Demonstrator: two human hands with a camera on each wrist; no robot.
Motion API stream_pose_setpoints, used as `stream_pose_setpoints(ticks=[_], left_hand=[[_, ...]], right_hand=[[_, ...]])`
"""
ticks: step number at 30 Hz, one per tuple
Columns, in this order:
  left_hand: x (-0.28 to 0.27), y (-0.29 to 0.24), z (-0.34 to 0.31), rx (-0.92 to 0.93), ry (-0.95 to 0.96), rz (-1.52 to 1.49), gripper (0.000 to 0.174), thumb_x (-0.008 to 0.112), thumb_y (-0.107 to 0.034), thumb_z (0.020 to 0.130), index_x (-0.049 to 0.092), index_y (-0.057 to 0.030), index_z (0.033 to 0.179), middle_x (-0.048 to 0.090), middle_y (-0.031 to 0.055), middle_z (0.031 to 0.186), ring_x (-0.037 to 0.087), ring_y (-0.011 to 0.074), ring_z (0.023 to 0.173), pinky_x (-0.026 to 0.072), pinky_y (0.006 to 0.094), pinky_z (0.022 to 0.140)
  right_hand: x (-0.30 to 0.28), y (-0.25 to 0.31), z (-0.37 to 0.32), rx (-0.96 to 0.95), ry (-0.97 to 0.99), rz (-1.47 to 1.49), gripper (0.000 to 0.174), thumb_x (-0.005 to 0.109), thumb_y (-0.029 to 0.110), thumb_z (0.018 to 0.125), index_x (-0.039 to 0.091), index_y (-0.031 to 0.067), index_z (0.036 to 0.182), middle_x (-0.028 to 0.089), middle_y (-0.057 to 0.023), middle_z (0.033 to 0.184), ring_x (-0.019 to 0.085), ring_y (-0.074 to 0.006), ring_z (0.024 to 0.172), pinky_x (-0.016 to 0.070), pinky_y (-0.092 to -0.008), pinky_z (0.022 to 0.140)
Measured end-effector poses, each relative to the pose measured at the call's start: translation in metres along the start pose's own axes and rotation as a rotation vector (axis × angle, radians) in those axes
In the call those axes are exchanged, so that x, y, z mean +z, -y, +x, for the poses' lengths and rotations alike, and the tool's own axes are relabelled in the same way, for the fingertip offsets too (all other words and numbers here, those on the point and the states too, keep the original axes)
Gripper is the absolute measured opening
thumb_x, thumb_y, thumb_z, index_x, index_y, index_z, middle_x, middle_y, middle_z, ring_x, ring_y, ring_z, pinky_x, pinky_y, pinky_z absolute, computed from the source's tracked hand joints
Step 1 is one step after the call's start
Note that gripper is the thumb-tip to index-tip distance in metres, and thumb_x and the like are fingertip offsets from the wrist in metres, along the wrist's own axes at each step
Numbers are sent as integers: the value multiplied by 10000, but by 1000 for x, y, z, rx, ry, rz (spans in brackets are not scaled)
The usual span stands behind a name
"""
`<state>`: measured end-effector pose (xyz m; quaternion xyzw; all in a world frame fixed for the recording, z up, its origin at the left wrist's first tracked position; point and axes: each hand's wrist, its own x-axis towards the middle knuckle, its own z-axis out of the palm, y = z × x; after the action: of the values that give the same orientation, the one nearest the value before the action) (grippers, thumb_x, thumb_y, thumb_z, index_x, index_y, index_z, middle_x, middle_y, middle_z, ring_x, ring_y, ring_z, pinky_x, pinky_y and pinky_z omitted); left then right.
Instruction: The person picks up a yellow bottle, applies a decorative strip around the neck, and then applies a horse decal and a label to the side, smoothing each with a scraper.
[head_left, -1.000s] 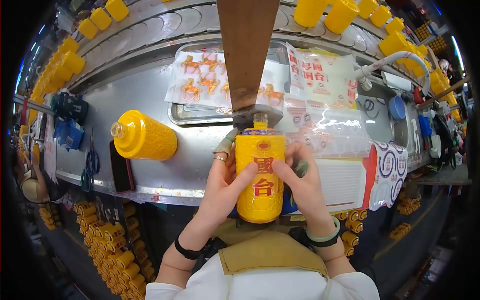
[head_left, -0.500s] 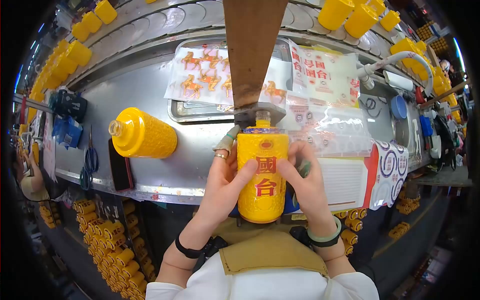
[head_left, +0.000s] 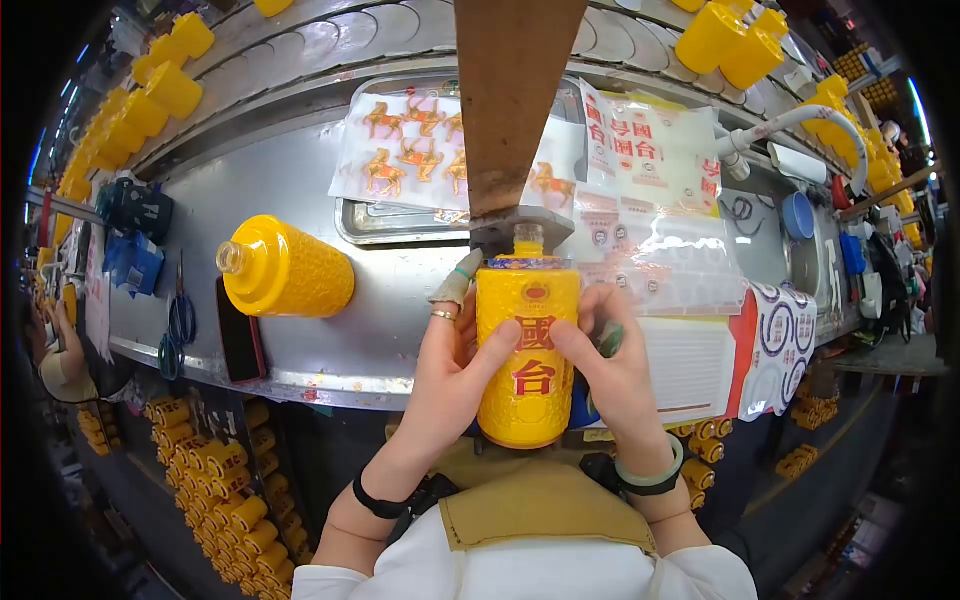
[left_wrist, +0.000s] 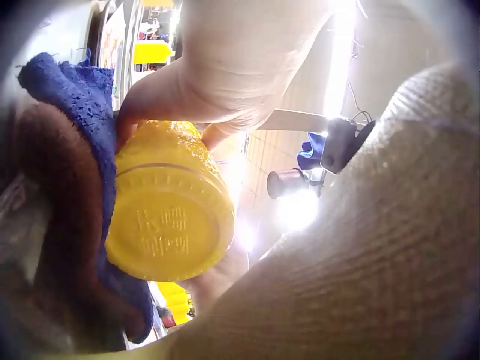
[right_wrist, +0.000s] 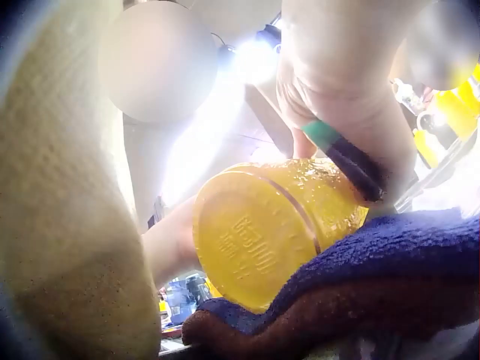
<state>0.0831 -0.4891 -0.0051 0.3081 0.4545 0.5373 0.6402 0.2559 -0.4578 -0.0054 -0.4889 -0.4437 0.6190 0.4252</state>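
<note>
A yellow bottle [head_left: 524, 412] with a clear glass neck, red characters and a patterned blue band lies neck-away at the bench's front edge. My left hand [head_left: 450, 372] grips its left side, thumb on the face beside the red characters [head_left: 533, 378]. From the other side my right hand [head_left: 618, 378] holds it, its thumb also on the face. Both hands' other fingers curl down the sides, partly hidden. A green and black strip [right_wrist: 345, 161] lies against the right hand. Under the bottle is a blue cloth [right_wrist: 405, 244] over a curved support. A finger of the left hand wears a pale cover [head_left: 452, 288].
A second yellow bottle [head_left: 290, 268] lies to the left, near a phone [head_left: 240, 335] and scissors [head_left: 180, 325]. A brown post [head_left: 515, 110] rises behind the held bottle. Horse decals [head_left: 385, 170] and character decal sheets [head_left: 650, 150] lie behind. Bottles ride a conveyor [head_left: 350, 35].
The bottle and both hands stay almost in place, with a slight shift to the right in the view. The conveyor's bottles have moved along.
</note>
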Motion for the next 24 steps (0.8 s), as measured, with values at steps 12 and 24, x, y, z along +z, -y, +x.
stream_pose_setpoints(ticks=[12, 24], left_hand=[[2, 2, -1, 10, -15, -26, 682, 564, -15, 1024, 243, -56, 1624, 458, 173, 1545, 476, 243, 1404, 380, 399, 1173], [8, -2, 0, 43, 18, 99, 799, 666, -8, 963, 199, -17, 1611, 459, 173, 1518, 485, 248, 1393, 401, 397, 1155]], right_hand=[[-1, -2, 2, 9, -4, -1, 293, 801, 114, 900, 530, 73, 1005, 428, 41, 881, 409, -60, 802, 368, -210, 723], [-24, 65, 27, -384, -10, -223, 462, 595, -147, 886, 565, -7, 1326, 627, -68, 1149, 592, -147, 1067, 473, -289, 946]])
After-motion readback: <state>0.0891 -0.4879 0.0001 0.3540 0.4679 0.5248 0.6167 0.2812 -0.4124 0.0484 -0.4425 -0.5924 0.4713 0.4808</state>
